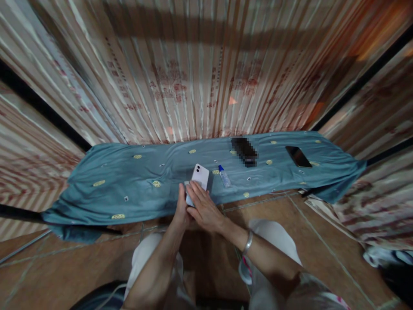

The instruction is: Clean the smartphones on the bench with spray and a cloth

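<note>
Both hands grip the white phone (199, 178): left hand (181, 211) clasps its lower edge, right hand (204, 209) lies flat on its back. Small bottle (224, 175) just right. Advise steady, even pressure.

I'm seeing dim, warm indoor light, with an orange glow high and to the right of my fingers (198, 191). A broad shadow bands the striped curtain (180, 77) far above them. Edges bow strongly and smear; sharpness holds only close around the fingers.
</note>
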Available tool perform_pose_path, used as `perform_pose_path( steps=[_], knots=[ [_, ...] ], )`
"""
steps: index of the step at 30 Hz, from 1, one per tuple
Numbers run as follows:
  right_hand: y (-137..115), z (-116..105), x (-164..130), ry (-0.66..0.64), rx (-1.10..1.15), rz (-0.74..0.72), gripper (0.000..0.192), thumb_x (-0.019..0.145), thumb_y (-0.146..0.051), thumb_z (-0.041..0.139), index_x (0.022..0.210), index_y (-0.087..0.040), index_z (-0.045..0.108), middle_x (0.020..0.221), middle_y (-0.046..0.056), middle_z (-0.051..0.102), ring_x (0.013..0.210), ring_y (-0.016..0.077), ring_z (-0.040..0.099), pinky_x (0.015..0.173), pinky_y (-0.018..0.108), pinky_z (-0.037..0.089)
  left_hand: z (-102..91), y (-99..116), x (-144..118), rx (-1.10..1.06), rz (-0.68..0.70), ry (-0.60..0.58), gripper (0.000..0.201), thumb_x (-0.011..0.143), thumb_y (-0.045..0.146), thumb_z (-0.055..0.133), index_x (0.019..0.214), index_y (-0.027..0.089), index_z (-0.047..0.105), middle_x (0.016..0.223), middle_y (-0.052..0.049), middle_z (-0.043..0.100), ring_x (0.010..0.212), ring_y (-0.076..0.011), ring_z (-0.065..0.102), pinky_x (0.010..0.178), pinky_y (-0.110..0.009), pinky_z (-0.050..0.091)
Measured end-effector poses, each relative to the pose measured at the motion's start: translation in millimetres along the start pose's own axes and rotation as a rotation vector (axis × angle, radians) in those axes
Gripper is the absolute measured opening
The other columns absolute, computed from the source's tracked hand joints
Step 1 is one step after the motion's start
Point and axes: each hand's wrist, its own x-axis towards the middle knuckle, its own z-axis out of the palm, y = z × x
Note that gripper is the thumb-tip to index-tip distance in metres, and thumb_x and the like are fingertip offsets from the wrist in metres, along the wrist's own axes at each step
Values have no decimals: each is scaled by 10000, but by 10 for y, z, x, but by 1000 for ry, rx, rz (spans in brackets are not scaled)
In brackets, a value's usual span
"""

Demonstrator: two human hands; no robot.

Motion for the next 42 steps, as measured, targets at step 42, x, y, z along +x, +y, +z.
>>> perform_pose_path(
  steps=[42],
  knots=[
    [633, -58, 268, 255, 419, 548, 640, 940, -502, 271, 1468, -147, 197, 1524, 128, 217, 1411, 218, 181, 1142, 477, 188, 64, -77, 27, 8, 125, -6, 373, 893, 211, 448, 1246, 140, 544, 950, -62, 724, 883, -185, 670, 928, -345, 477]
  ],
)
